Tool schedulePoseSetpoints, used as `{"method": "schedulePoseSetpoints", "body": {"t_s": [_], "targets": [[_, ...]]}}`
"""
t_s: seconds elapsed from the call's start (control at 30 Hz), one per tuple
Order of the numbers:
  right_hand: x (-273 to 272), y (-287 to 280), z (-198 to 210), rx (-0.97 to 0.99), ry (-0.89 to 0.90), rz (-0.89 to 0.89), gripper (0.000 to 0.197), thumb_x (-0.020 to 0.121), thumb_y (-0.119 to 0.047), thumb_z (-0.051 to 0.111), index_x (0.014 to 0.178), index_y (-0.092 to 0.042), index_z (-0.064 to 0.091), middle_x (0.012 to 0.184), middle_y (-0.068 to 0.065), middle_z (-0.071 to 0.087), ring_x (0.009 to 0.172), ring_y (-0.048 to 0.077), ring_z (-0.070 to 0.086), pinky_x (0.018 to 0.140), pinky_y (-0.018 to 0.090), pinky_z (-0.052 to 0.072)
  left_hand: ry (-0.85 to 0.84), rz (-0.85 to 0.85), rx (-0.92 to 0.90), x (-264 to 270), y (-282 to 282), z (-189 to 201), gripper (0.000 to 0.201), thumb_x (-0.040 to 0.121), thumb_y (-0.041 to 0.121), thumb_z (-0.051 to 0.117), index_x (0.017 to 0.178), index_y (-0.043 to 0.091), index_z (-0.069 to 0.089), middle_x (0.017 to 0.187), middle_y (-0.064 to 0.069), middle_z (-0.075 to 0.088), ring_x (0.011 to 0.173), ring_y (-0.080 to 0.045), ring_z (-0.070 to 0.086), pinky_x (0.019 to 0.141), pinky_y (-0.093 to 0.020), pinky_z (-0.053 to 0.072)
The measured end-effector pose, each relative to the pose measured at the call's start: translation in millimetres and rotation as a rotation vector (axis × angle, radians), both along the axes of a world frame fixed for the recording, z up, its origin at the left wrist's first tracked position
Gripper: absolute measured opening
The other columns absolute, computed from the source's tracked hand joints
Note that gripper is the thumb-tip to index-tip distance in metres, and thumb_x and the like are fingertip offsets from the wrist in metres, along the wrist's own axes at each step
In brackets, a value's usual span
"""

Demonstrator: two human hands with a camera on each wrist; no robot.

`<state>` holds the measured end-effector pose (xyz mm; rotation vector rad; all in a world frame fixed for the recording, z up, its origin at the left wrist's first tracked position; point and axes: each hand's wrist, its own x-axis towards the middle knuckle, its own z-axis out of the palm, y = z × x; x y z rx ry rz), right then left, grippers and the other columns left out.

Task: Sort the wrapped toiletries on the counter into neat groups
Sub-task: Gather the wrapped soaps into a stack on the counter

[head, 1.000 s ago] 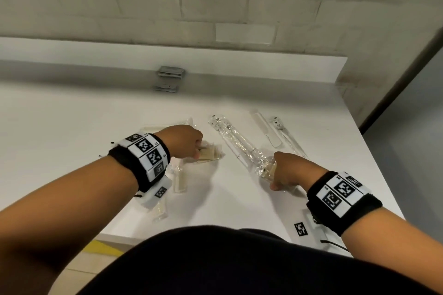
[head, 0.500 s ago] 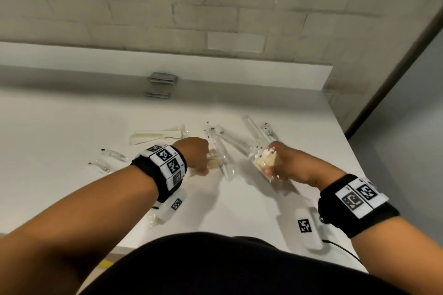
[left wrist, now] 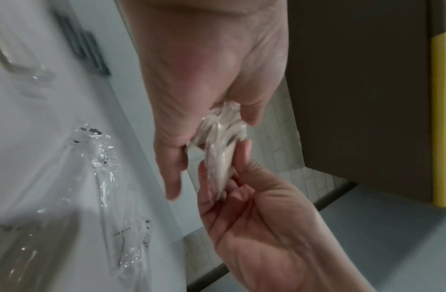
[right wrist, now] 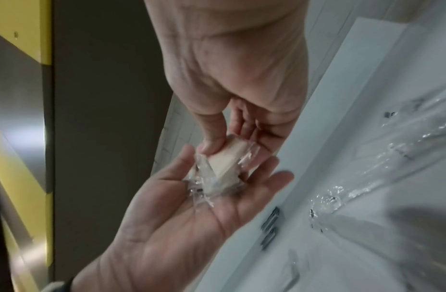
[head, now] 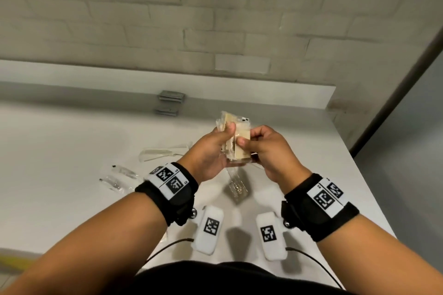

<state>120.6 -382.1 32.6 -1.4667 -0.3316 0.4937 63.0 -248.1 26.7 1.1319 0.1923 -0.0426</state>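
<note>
The small cream wrapped packets (head: 236, 140) are now gathered into one bundle, held in the air at the centre of the head view above the bench (head: 60, 146). Half a second ago each hand worked a separate packet down on the surface; they have since lifted and come together. The left hand (head: 211, 151) cradles the stack, thumb across its front, while the right hand (head: 266, 151) pinches the near edge between thumb and fingers (right wrist: 212, 128). This looks like squaring one group before setting it down. The long clear-wrapped items (head: 236, 187) lie below the hands, a wrapped comb (head: 163, 152) and two small clear sachets (head: 118, 176) at centre left, still unsorted. Grey packets (head: 171, 97) sit stacked by the back wall.
</note>
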Motion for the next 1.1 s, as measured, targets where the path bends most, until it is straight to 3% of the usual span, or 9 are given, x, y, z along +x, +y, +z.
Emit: {"method": "schedulePoseSetpoints", "body": {"t_s": [0.1, 0.2, 0.33, 0.43, 0.57, 0.73, 0.83, 1.0, 1.1], "targets": [[-3, 14, -3, -0.083, -0.125, -0.066, 0.029, 0.075, -0.015, 0.08, 0.078, -0.011, 0.051, 0.073, 0.011, 0.059, 0.06, 0.019, 0.056, 0.057, 0.032, 0.048, -0.009, -0.003, -0.062, -9, 11, 0, 0.047, 0.091, 0.028, 0.056, 0.127, -0.001, 0.05, 0.112, -0.019, 0.061, 0.097, -0.037, 0.065, 0.091, -0.056, 0.05], [-5, 26, -4, -0.125, -0.213, -0.081, 0.029, 0.075, -0.017, 0.08, 0.07, -0.012, 0.052, 0.071, 0.003, 0.065, 0.066, 0.008, 0.061, 0.066, 0.027, 0.05, -0.018, 0.049, -0.086, -19, 27, -1, 0.038, 0.091, 0.016, 0.055, 0.125, -0.001, 0.054, 0.113, -0.013, 0.066, 0.095, -0.025, 0.069, 0.083, -0.045, 0.057], [-9, 31, -2, -0.092, -0.143, -0.037, 0.021, 0.089, -0.026, 0.064, 0.087, -0.005, 0.063, 0.065, -0.006, 0.063, 0.055, 0.013, 0.05, 0.053, 0.025, 0.041, -0.03, 0.102, -0.062, -28, 40, -3, 0.035, 0.081, 0.025, 0.061, 0.111, 0.008, 0.065, 0.098, -0.006, 0.071, 0.089, -0.017, 0.069, 0.07, -0.03, 0.059], [-17, 42, 2, -0.063, -0.123, 0.046, 0.006, 0.087, -0.018, 0.067, 0.083, -0.013, 0.067, 0.076, 0.001, 0.066, 0.06, 0.014, 0.055, 0.056, 0.026, 0.044, -0.079, 0.144, -0.06, -34, 52, -1, 0.029, 0.078, 0.023, 0.062, 0.105, 0.012, 0.065, 0.09, -0.004, 0.072, 0.082, -0.017, 0.069, 0.067, -0.027, 0.057], [-24, 57, 7, -0.062, -0.15, 0.077, 0.007, 0.082, -0.011, 0.071, 0.077, -0.012, 0.066, 0.063, -0.006, 0.064, 0.058, 0.012, 0.055, 0.055, 0.024, 0.043, -0.11, 0.158, -0.094, -38, 65, 1, 0.021, 0.083, 0.013, 0.062, 0.104, 0.012, 0.062, 0.083, -0.005, 0.071, 0.071, -0.018, 0.071, 0.059, -0.025, 0.056], [-27, 69, 12, -0.055, -0.114, 0.023, 0.014, 0.085, -0.008, 0.068, 0.072, -0.01, 0.062, 0.059, -0.004, 0.063, 0.052, 0.011, 0.054, 0.052, 0.022, 0.043, -0.127, 0.123, -0.058, -42, 81, 1, 0.036, 0.073, 0.015, 0.066, 0.109, 0.015, 0.062, 0.091, -0.004, 0.071, 0.08, -0.019, 0.07, 0.069, -0.027, 0.054], [-31, 73, 13, -0.069, -0.115, 0.01, 0.015, 0.087, -0.008, 0.065, 0.073, -0.009, 0.06, 0.063, 0.001, 0.06, 0.052, 0.012, 0.053, 0.051, 0.023, 0.043, -0.126, 0.116, -0.052, -43, 88, -1, 0.04, 0.072, 0.015, 0.068, 0.112, 0.015, 0.061, 0.092, -0.004, 0.071, 0.083, -0.02, 0.068, 0.066, -0.025, 0.052], [-37, 82, 13, -0.094, -0.073, 0.114, 0.012, 0.085, -0.013, 0.069, 0.082, -0.014, 0.057, 0.074, 0.003, 0.066, 0.064, 0.017, 0.065, 0.056, 0.028, 0.048, -0.178, 0.158, -0.122, -44, 92, -2, 0.028, 0.076, 0.012, 0.066, 0.103, 0.012, 0.063, 0.089, -0.008, 0.072, 0.082, -0.024, 0.07, 0.07, -0.031, 0.057], [-36, 84, 14, -0.132, -0.064, 0.128, 0.019, 0.082, -0.007, 0.071, 0.078, -0.015, 0.054, 0.074, 0.006, 0.066, 0.065, 0.019, 0.068, 0.056, 0.029, 0.048, -0.182, 0.188, -0.117, -45, 96, -4, 0.032, 0.077, 0.012, 0.065, 0.108, 0.012, 0.06, 0.09, -0.008, 0.07, 0.081, -0.023, 0.069, 0.073, -0.033, 0.058]]}}
